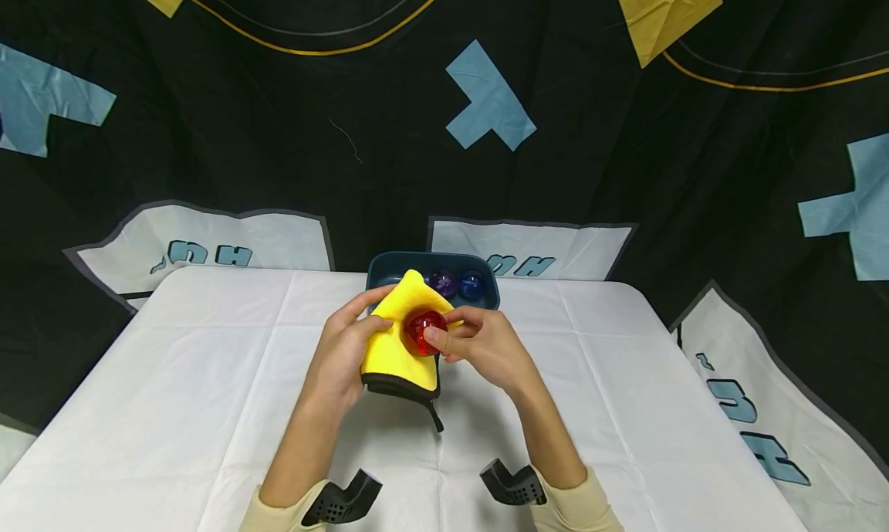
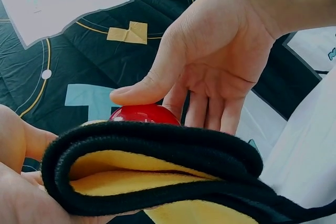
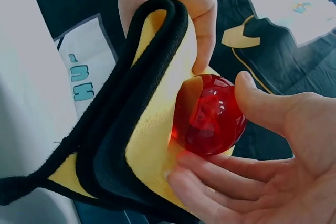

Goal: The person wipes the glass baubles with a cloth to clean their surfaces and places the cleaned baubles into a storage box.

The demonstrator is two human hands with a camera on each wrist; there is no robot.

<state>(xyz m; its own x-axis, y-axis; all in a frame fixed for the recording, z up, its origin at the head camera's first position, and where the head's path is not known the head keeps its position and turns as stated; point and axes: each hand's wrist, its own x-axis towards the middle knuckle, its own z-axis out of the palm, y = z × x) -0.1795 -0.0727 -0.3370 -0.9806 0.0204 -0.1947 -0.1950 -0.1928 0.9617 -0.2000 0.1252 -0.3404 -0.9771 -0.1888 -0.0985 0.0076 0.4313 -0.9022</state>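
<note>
My left hand (image 1: 342,356) holds a folded yellow cloth (image 1: 390,356) with black edging and a black loop hanging from its corner. A shiny, see-through red ball (image 1: 420,331) lies against the yellow face of the cloth. From the other side my right hand (image 1: 491,350) grips this ball, with the thumb on one side and fingers beneath, as the right wrist view shows. In the left wrist view, the black trim (image 2: 157,135) of the folded cloth hides most of the red ball (image 2: 144,113). Both hands are above the white table.
Beyond the hands, a dark blue tray (image 1: 389,261) stands at the table's far edge. It holds a purple ball (image 1: 443,282) and a blue ball (image 1: 472,285); the cloth hides its left front. A white sheet (image 1: 187,408) covers the table, with a black backdrop (image 1: 278,146) behind it.
</note>
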